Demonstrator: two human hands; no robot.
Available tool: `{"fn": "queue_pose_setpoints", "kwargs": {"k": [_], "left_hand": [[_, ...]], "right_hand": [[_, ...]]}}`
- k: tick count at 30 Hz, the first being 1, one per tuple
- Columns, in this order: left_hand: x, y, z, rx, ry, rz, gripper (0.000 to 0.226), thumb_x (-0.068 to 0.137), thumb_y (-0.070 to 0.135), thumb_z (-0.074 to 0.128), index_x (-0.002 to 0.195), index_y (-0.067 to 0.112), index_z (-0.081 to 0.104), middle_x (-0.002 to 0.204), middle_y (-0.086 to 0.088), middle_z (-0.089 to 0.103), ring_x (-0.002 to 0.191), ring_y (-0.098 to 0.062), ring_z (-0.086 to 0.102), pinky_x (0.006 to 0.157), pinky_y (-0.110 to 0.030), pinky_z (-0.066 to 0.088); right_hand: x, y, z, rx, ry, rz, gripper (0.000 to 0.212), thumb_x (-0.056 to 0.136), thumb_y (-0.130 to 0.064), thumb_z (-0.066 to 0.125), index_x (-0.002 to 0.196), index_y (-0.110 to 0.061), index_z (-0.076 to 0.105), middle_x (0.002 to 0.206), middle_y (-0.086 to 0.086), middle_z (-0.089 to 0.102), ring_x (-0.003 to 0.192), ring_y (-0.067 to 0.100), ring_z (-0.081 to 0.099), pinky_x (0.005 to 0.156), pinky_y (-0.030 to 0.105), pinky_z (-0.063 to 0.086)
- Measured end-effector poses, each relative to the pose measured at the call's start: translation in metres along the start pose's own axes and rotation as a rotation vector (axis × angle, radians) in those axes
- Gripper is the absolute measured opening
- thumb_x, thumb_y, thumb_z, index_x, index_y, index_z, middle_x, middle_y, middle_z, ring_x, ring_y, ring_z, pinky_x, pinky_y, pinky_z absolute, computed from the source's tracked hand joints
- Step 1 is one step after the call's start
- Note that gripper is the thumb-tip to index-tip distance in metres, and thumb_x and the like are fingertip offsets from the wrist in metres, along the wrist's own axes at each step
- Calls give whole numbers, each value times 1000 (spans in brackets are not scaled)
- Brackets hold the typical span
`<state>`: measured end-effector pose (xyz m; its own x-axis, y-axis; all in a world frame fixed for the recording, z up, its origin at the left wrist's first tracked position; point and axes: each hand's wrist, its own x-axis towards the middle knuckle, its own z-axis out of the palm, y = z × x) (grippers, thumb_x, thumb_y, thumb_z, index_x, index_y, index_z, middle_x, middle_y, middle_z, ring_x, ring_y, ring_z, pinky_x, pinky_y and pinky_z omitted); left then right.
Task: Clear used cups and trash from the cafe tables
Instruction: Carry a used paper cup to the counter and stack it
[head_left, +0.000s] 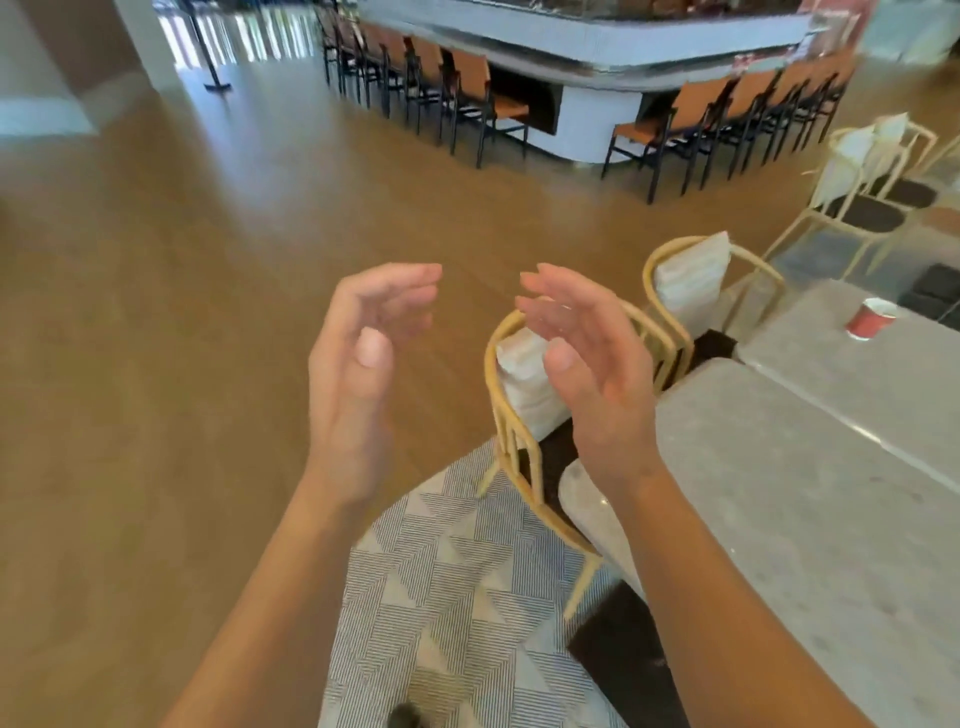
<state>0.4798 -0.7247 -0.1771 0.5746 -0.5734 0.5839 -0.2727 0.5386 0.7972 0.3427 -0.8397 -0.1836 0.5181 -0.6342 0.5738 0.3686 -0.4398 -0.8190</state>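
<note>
**Both hands up and empty; one red cup out on the far table**

Surface and room: open cafe hall with a glossy brown floor (182, 312). Two grey stone-look tables stand at right, set edge to edge: near table (805, 493) and far table (883, 384). A grey-and-white triangle-pattern rug (457, 571) lies under the near end.

Cup (870, 318): red, upright, alone on the far table toward its far side, well apart from both hands. Any print on it is too small to read.

Hands: left hand (358, 364) and right hand (587, 364) are raised in the air, palms facing each other, fingers loosely bent, a gap between them. Grip released on both; nothing held.

Around: a rattan chair (493, 374) with a white cushion is tucked against the near table, partly hidden behind the right hand. A second chair (691, 280) stands just beside it at the far table. More pale chairs (857, 171) stand farther right. Across the floor, a white curved bar (597, 47) is lined with brown seats (467, 93) on black frames. A black post (208, 52) stands far left by the bright windows.
</note>
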Motion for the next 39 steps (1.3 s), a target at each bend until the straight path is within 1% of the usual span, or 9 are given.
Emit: {"fn": "queue_pose_setpoints", "kwargs": {"k": [3, 7, 10, 15, 20, 26, 31, 35, 39], "left_hand": [[52, -14, -47, 34, -30, 19, 62, 91, 77, 52, 126, 27, 62, 135, -11, 62, 123, -35, 59, 101, -45, 46], [113, -42, -86, 31, -45, 17, 61, 91, 78, 52, 126, 29, 64, 134, -11, 63, 121, -35, 61, 99, -47, 47], [150, -74, -101, 9, -68, 17, 61, 90, 78, 54, 125, 30, 64, 134, -11, 62, 121, -34, 60, 99, -46, 46], [223, -137, -117, -2, -75, 17, 65, 88, 79, 55, 126, 25, 61, 135, -15, 61, 121, -35, 60, 99, -47, 47], [314, -194, -132, 34, -128, 29, 70, 89, 79, 55, 126, 20, 59, 134, -16, 60, 121, -36, 60, 100, -47, 47], [441, -243, -130, 33, -189, 79, 66, 90, 77, 55, 126, 22, 58, 134, -10, 61, 123, -34, 58, 103, -50, 47], [505, -302, -115, -27, -229, 40, 73, 89, 78, 55, 128, 16, 56, 134, -14, 60, 122, -35, 58, 104, -51, 47], [558, -361, -99, -106, -263, 6, 72, 87, 80, 56, 127, 20, 57, 135, -13, 60, 122, -34, 59, 102, -49, 47], [620, -420, -87, -162, -320, 34, 71, 89, 79, 52, 128, 19, 55, 135, -14, 60, 122, -32, 60, 102, -47, 48]], "right_hand": [[54, 22, 42, -15, 1, -47, 82, 93, -65, 61, 141, 0, 51, 140, 14, 61, 127, 26, 63, 110, 41, 50], [105, 52, 79, -35, -1, -54, 78, 94, -65, 61, 140, -2, 52, 139, 15, 62, 126, 26, 64, 109, 43, 51], [140, 81, 92, -44, 10, -47, 79, 93, -66, 61, 140, -4, 52, 139, 14, 62, 126, 26, 64, 109, 43, 50], [201, 144, 101, -52, 31, -35, 77, 92, -66, 62, 140, -7, 52, 139, 13, 62, 127, 26, 63, 109, 41, 50], [294, 211, 115, -9, 63, -66, 80, 93, -66, 61, 141, -2, 52, 140, 13, 62, 127, 24, 64, 109, 39, 51], [421, 261, 125, 23, 81, -124, 80, 92, -63, 62, 141, 0, 52, 141, 13, 62, 127, 24, 63, 108, 36, 50], [478, 308, 107, -28, 111, -93, 81, 92, -63, 63, 141, 0, 52, 140, 14, 62, 127, 26, 64, 108, 40, 51], [518, 350, 90, -101, 165, -58, 78, 92, -65, 63, 141, -5, 52, 139, 13, 63, 127, 26, 64, 109, 41, 50], [573, 390, 79, -178, 188, -42, 80, 92, -63, 63, 142, -2, 51, 140, 14, 62, 127, 25, 64, 109, 39, 50]]}}
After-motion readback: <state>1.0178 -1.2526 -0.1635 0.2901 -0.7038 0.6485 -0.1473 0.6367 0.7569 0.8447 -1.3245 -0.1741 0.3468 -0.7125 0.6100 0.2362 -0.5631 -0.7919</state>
